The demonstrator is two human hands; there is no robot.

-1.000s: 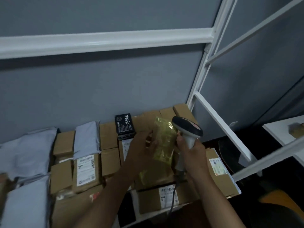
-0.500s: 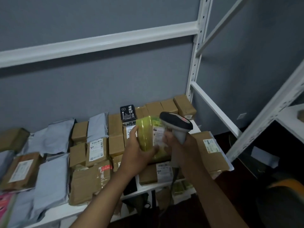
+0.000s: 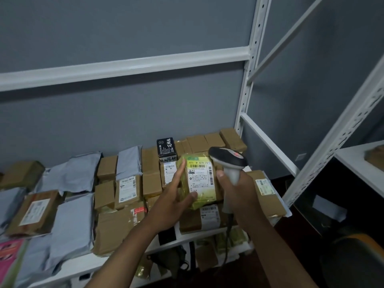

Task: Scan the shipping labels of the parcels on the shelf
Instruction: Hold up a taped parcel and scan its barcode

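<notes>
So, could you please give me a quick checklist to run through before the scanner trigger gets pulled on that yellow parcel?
1. Label faces up toward the camera: ok.
2. Left hand holds the yellow parcel, thumb on its lower edge: ok.
3. Left hand's fingers clear of the barcode: ok.
4. Right hand grips the scanner handle: ok.
5. Scanner head aimed at the label: cannot tell; it sits beside the parcel's upper right corner.
6. Scan beam on the barcode: cannot tell, no beam visible.
</notes>
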